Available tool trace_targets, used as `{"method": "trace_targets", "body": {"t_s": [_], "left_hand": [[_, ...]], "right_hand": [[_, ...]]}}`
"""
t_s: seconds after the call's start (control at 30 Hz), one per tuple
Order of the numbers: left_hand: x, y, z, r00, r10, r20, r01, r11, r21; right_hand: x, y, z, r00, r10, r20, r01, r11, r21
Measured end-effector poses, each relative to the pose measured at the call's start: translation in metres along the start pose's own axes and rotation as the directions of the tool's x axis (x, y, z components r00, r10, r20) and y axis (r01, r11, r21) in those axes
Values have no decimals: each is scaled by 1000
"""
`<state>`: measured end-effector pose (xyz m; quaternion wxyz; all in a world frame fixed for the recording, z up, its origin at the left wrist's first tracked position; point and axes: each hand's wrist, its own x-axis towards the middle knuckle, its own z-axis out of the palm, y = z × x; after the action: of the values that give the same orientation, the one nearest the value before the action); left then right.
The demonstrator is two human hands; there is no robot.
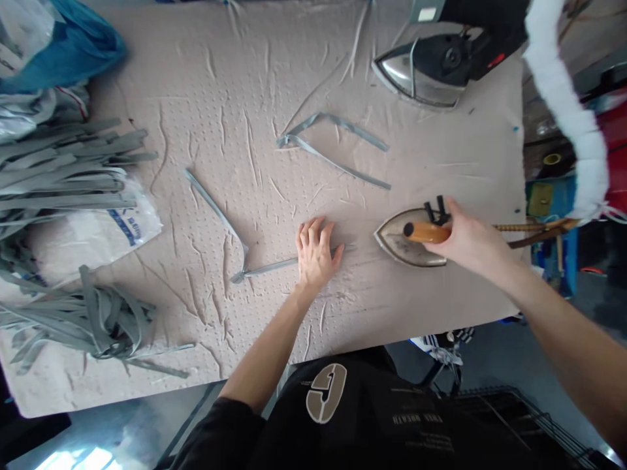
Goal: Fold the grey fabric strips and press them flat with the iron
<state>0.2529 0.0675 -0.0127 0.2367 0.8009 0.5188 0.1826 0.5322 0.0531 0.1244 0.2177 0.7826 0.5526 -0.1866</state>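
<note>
My left hand (315, 254) lies on the padded table with its fingers spread, pressing down on a grey fabric strip (272, 266). The strip bends sharply to the left of the hand and runs up and away; its other end just shows beyond the thumb. My right hand (458, 235) is closed round the orange handle of an iron (406, 251), to the right of the strip's end. The iron's tip points left. Farther up lies another grey strip (337, 171), folded into two legs.
A second iron (426, 68) stands at the far right of the table (210, 130). Bundles of grey strips (63, 170) (98, 320) lie on the left, with a clear plastic bag (98, 235) and a blue bag (83, 46). A white wrapped hose (578, 124) hangs at the right.
</note>
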Motion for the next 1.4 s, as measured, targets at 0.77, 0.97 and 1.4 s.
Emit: {"method": "trace_targets", "body": {"t_s": [0.77, 0.97, 1.4], "left_hand": [[-6, -20, -18, 1000, 12, -11, -12, 999, -37], [-8, -27, -23, 1000, -18, 1, 18, 999, -51], [-24, -68, -55, 1000, -22, -19, 22, 1000, 11]], "right_hand": [[-27, -78, 17, 992, -123, 40, 128, 981, -144], [-26, -79, 15, 990, -123, 66, 133, 975, -176], [-23, -119, 13, 953, -298, 56, 303, 934, -187]]}}
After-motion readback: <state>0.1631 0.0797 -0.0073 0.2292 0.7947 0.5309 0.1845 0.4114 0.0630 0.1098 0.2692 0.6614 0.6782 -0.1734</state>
